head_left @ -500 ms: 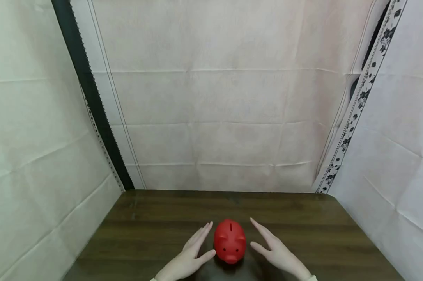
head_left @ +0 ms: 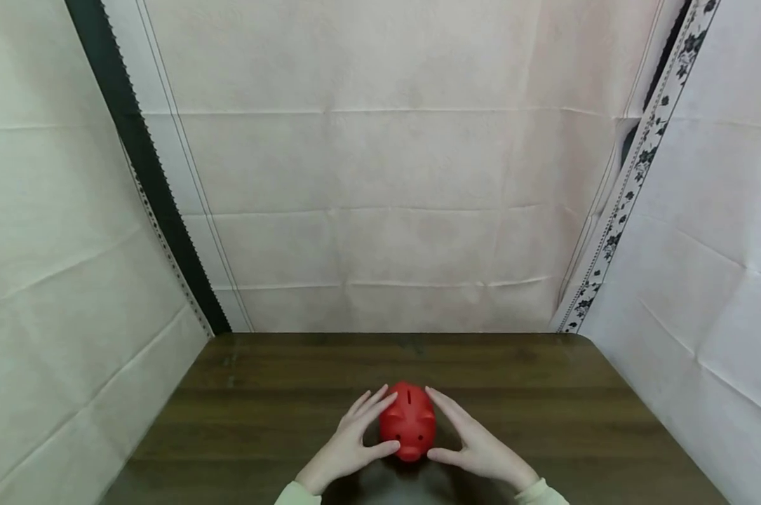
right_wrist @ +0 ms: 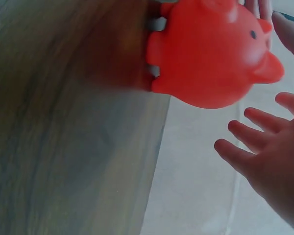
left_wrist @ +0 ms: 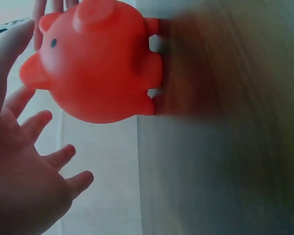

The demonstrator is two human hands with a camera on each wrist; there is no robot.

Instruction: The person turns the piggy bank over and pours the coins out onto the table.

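A red piggy bank (head_left: 409, 421) stands upright on the wooden table (head_left: 260, 407), snout toward me and coin slot on top. On its left side is my left hand (head_left: 353, 438), fingers extended and thumb tip overlapping the pig's cheek in the head view. The right hand (head_left: 477, 445) mirrors it, its fingertips right at the pig's upper right side and its thumb beside the snout. In the left wrist view the pig's feet meet the tabletop, and the left fingers are spread and fairly straight. The right wrist view shows the right fingers spread likewise.
White cloth hangs behind the table as a back wall (head_left: 380, 161), with more cloth on the left (head_left: 71, 294) and right (head_left: 721, 266). A black strip (head_left: 153, 161) runs down the left corner and a flower-patterned border (head_left: 632, 189) down the right.
Both hands have moved inward, from a small gap on either side to right at the piggy bank's sides. The head view has shifted slightly; the pig remains on the table.
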